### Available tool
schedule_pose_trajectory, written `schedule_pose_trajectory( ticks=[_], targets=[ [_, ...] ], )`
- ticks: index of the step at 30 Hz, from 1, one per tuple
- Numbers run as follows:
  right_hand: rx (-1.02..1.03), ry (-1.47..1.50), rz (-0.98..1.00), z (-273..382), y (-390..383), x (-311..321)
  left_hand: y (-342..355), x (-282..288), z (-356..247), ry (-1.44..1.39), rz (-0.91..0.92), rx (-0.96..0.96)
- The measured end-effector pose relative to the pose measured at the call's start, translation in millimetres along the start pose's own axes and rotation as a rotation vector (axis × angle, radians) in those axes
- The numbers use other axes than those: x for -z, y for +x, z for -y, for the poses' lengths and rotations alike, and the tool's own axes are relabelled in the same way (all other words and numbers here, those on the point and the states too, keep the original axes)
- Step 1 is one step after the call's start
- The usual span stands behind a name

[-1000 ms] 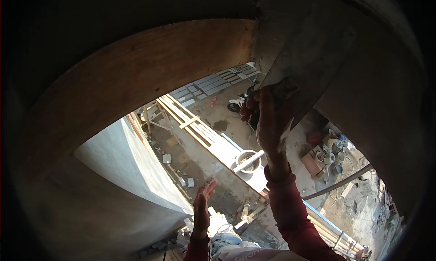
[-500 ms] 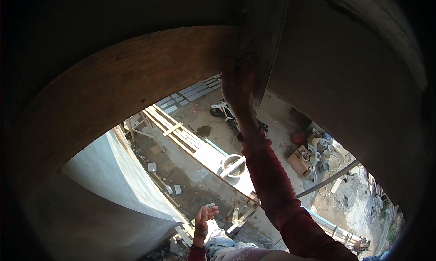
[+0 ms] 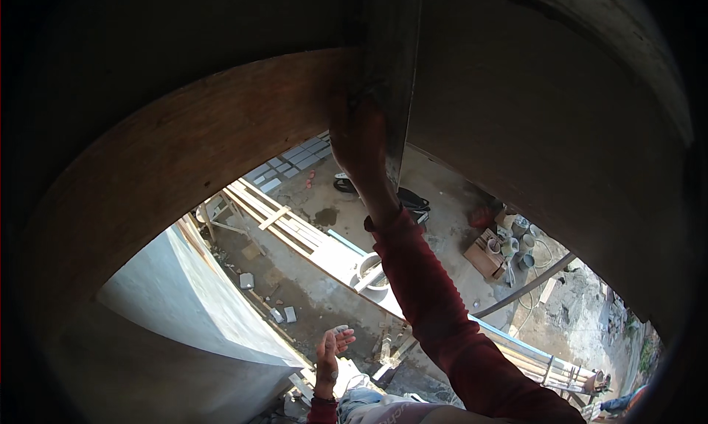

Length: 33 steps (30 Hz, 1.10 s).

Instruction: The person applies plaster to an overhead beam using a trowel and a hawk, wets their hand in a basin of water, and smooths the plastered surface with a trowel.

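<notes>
Shadowed right hand (image 3: pixel 359 133) seemingly grips board (image 3: pixel 398 77).

A fisheye camera is looking down from the person's head, taking in a wide field; the right hand (image 3: pixel 361 135) is appearing nearby ahead, the left hand (image 3: pixel 329 355) lower. Beyond both, the ground (image 3: pixel 450 206) is lying well below.

Pale planks (image 3: pixel 295 233), round bucket (image 3: pixel 362 262), grey slabs (image 3: pixel 301 157), probably a motorcycle (image 3: pixel 413 200)

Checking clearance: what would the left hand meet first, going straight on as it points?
Likely the pale plank platform, seemingly below the left hand; nearer, the way looks free, though depth is unclear.
</notes>
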State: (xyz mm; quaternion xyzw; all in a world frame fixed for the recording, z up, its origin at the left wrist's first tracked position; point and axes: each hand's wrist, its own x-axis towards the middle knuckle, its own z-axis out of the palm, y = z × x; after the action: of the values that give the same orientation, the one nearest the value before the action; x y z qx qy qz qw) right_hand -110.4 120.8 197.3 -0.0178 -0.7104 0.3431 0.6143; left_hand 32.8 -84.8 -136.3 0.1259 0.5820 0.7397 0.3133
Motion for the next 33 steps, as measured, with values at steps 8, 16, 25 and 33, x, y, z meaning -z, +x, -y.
schedule_pose_trajectory(
  ticks=[8,16,25,33],
  targets=[
    [0.01,-0.089,-0.121,7,-3,6,-5,-25,2,0.011,0.068,0.012],
    [0.417,-0.622,-0.092,12,-23,67,-3,-39,8,0.003,0.097,0.02],
    [0.128,-0.742,0.016,64,-62,207,1,-90,10,0.015,0.301,-0.002],
    [-0.503,0.111,-0.261,150,-78,324,1,-142,-3,-0.049,0.541,0.001]
  ],
)
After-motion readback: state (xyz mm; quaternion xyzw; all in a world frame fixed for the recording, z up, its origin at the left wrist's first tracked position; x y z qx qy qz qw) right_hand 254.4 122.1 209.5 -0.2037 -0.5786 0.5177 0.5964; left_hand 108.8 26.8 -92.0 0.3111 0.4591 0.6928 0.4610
